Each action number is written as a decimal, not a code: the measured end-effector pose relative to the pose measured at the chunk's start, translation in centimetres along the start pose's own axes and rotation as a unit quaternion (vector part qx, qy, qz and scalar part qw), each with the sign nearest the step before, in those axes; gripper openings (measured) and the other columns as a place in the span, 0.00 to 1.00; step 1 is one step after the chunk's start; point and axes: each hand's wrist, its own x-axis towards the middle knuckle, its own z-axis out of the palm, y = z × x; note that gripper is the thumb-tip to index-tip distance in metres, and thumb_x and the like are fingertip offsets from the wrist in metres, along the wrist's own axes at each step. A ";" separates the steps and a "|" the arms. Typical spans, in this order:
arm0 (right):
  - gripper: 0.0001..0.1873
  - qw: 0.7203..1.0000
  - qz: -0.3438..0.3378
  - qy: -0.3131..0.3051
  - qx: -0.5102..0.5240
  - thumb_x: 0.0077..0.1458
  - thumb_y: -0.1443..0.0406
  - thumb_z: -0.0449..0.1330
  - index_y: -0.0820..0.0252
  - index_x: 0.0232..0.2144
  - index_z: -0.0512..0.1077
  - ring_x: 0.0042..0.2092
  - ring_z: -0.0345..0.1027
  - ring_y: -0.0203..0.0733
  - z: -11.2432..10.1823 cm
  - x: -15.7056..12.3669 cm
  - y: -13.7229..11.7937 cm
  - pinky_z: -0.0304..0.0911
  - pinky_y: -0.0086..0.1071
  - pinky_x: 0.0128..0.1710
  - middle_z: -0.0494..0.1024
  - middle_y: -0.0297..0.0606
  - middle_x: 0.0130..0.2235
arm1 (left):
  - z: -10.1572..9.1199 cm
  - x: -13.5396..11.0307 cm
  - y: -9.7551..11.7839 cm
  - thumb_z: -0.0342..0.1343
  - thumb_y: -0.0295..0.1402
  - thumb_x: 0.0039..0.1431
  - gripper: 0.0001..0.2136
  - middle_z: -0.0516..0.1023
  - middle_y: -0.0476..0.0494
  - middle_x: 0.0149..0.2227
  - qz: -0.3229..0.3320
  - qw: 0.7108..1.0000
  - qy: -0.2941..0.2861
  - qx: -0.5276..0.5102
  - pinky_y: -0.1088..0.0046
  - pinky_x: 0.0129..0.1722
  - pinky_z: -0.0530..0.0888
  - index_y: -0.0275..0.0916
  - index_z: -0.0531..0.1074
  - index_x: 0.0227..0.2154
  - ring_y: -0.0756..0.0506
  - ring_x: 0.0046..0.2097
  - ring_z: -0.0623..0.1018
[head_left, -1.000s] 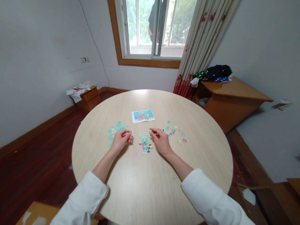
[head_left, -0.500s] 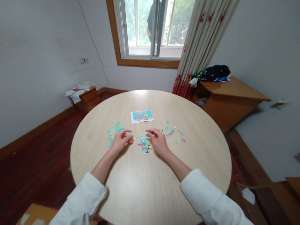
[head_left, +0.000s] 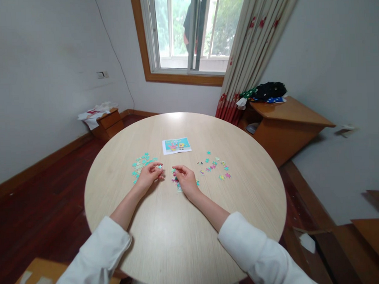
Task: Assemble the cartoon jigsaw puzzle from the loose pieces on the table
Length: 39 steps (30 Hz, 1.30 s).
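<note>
My left hand pinches a small light-blue jigsaw puzzle piece just above the table, left of the partly joined puzzle. Over that joined puzzle bends my right hand, covering most of it. Its thumb and forefinger close at the puzzle's upper left corner, on what looks like a puzzle piece, largely hidden by the fingers. Loose teal and pale pieces lie in a cluster beyond my left hand. To the right, pink, yellow and teal pieces are scattered.
A printed cartoon picture lies on the round wooden table, beyond my hands. Behind the table are a window and a curtain. A tilted wooden desk with clothes stands right; a small cabinet stands left.
My right hand has moved left across the joined puzzle to its upper left corner, now hiding most of it. My left hand keeps its pinch. The view has shifted slightly.
</note>
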 end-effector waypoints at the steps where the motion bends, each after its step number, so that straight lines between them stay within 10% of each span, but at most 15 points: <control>1: 0.14 1.000 0.000 0.003 0.001 0.42 0.56 0.62 0.58 0.32 0.73 0.27 0.66 0.34 -0.2 0.2 0.0 0.64 0.27 0.25 0.74 0.33 0.26 | 0.0 0.0 0.0 0.67 0.38 0.35 0.21 0.69 0.56 0.18 0.000 1.000 -0.001 0.001 0.72 0.28 0.74 0.35 0.70 0.34 0.53 0.21 0.71; 20: 0.19 0.989 0.026 0.090 0.111 0.36 0.56 0.66 0.57 0.34 0.72 0.28 0.68 0.34 -5.8 2.3 -2.3 0.67 0.32 0.31 0.70 0.30 0.25 | -0.3 0.2 -0.1 0.67 0.39 0.35 0.21 0.72 0.53 0.21 -0.012 1.000 0.007 -0.007 0.73 0.27 0.73 0.35 0.70 0.33 0.53 0.22 0.71; 39: 0.14 0.974 0.080 0.157 0.139 0.34 0.63 0.66 0.58 0.30 0.74 0.27 0.65 0.32 -8.0 -1.4 -4.5 0.64 0.27 0.27 0.70 0.31 0.25 | -0.3 0.3 0.0 0.67 0.38 0.36 0.20 0.72 0.52 0.21 -0.021 0.999 0.005 -0.041 0.72 0.28 0.71 0.34 0.70 0.32 0.53 0.22 0.70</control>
